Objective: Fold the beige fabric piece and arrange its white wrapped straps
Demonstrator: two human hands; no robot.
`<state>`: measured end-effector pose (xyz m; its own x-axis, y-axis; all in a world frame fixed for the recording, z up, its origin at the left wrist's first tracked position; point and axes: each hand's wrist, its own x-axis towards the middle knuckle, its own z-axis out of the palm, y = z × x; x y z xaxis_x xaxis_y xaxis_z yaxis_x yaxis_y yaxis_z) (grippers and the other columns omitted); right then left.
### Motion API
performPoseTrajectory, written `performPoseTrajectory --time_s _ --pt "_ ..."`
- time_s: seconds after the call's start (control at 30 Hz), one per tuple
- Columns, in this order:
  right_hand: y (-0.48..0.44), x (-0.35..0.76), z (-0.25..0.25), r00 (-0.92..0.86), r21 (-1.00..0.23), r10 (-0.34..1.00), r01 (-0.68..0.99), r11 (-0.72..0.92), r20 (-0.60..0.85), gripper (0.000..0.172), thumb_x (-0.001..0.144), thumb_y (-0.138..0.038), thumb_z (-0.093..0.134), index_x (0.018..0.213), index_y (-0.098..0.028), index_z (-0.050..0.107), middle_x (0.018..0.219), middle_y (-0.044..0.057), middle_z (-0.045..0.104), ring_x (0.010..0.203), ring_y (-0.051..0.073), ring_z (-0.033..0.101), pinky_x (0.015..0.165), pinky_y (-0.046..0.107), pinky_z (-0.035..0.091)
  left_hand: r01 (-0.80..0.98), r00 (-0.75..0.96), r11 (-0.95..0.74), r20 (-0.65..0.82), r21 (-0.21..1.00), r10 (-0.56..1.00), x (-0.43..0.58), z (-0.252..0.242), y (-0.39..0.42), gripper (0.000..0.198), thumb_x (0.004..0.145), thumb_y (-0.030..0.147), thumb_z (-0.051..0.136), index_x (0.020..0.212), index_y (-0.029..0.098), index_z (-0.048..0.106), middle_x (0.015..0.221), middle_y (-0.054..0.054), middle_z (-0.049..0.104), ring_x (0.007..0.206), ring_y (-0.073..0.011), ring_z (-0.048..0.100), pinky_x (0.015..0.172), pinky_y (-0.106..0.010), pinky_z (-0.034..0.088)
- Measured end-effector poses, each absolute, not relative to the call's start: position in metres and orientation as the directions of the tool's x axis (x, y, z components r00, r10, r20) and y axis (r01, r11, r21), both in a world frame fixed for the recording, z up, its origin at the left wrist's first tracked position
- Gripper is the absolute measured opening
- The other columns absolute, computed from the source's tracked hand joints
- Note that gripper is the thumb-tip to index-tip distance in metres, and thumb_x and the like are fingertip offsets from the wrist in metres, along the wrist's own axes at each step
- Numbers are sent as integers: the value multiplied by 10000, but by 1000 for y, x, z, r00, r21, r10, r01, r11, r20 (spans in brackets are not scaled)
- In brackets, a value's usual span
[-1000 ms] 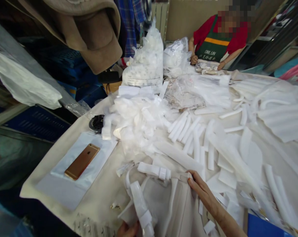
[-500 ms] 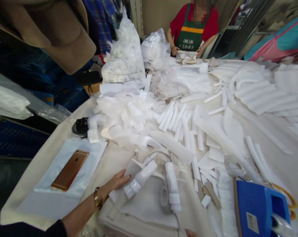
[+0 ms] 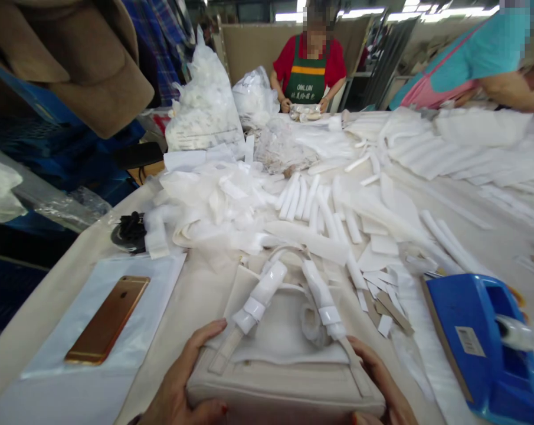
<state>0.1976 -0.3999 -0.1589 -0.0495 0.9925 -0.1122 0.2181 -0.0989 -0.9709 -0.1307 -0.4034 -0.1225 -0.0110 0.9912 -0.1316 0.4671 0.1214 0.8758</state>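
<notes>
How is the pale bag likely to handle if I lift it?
The pale bag should probably hold its boxy shape, as its edge runs fairly straight between the left hand and right hand. The white handle wraps look glossy, so they may be slippery. Its weight is hard to judge.

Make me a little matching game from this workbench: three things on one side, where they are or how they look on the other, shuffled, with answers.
1. bag
2. phone
3. apron

A. green with an orange stripe
B. between the left hand and right hand
C. on a pale sheet

Pairs: 1-B, 2-C, 3-A
</notes>
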Motion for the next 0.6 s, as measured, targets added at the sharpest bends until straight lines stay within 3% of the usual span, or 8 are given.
performPoseTrajectory --time_s 0.07,0.17,0.3,0.4,0.47,0.6 --pt "-398 201 -165 -59 -980 997 197 -38 -50 649 659 -578 652 1210 -248 560 1264 74 541 1187 319 470 941 347 427 470 -56 141 -130 871 990 -120 -116 -401 729 672 629 589 1266 231 444 1263 -58 533 1173 -313 470 975 -348 385" --pt "-392 202 -166 -12 -991 999 125 -43 -45 486 743 -550 582 1116 -242 623 1244 53 555 1177 281 465 948 320 400 472 -51 92 -77 877 996 -114 -106 -401 594 712 501 571 1228 229 466 1248 -33 546 1171 -274 474 976 -316 366" --pt "-381 190 -144 -11 -993 993 3 -122 -122 330 800 -448 523 932 -188 677 1004 46 660 996 235 539 870 308 399 513 12 7 -15 858 1000 -118 -106 -398 511 737 467 549 1182 223 486 1227 -31 551 1195 -257 450 1007 -318 337" --pt "-374 179 -130 -53 -956 976 -196 -219 -213 195 689 -257 591 851 -168 652 779 -1 656 743 165 544 667 255 391 540 82 -40 -6 840 997 -123 -113 -395 514 752 508 523 1162 202 476 1168 -55 567 1132 -268 491 981 -348 371" --pt "-370 175 -129 -84 -912 959 -299 -282 -269 225 586 -178 588 807 -161 626 685 -20 631 618 131 510 568 236 349 535 101 -49 -6 843 995 -126 -115 -394 526 746 529 517 1144 188 477 1115 -61 584 1072 -271 525 968 -364 385" --pt "-362 168 -135 -203 -864 932 -355 -356 -300 289 488 -152 551 772 -151 606 623 -18 615 538 115 498 524 229 339 508 97 -27 -26 861 995 -126 -112 -400 548 713 546 515 1101 161 490 1051 -67 599 1012 -270 553 928 -351 408"
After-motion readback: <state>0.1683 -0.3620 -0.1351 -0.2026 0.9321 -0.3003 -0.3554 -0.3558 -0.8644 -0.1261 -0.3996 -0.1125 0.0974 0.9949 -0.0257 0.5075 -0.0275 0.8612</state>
